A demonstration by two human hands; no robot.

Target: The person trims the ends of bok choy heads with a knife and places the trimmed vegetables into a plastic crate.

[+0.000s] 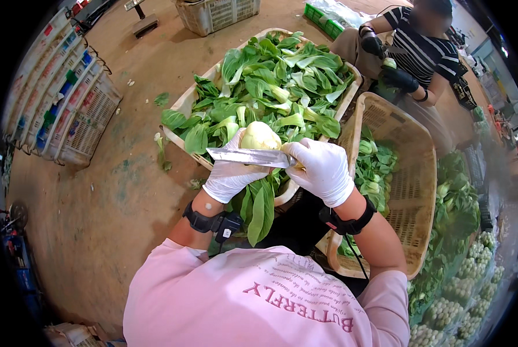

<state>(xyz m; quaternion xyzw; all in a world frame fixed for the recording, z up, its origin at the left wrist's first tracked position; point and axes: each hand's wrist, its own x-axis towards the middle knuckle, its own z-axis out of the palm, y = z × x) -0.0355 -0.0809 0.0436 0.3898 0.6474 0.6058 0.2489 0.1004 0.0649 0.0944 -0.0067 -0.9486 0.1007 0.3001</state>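
Observation:
White gloves cover both of my hands. My left hand point(231, 172) is closed round a head of bok choy point(259, 136), its pale base up and its green leaves hanging below my wrist. In my right hand point(324, 170) I grip a knife point(248, 157) with a broad metal blade. The blade lies across the front of the bok choy base, pointing left over my left hand; whether it touches the stem I cannot tell. Just beyond my hands a large crate point(185, 107) is heaped with loose bok choy point(270, 87).
A second crate point(419, 168), partly filled with bok choy, stands at my right. Stacked crates point(62, 98) are at the left. Across from me, a person in black gloves point(400, 78) holds a vegetable. Bagged bok choy point(461, 277) lies at far right. A scale point(145, 24) stands behind.

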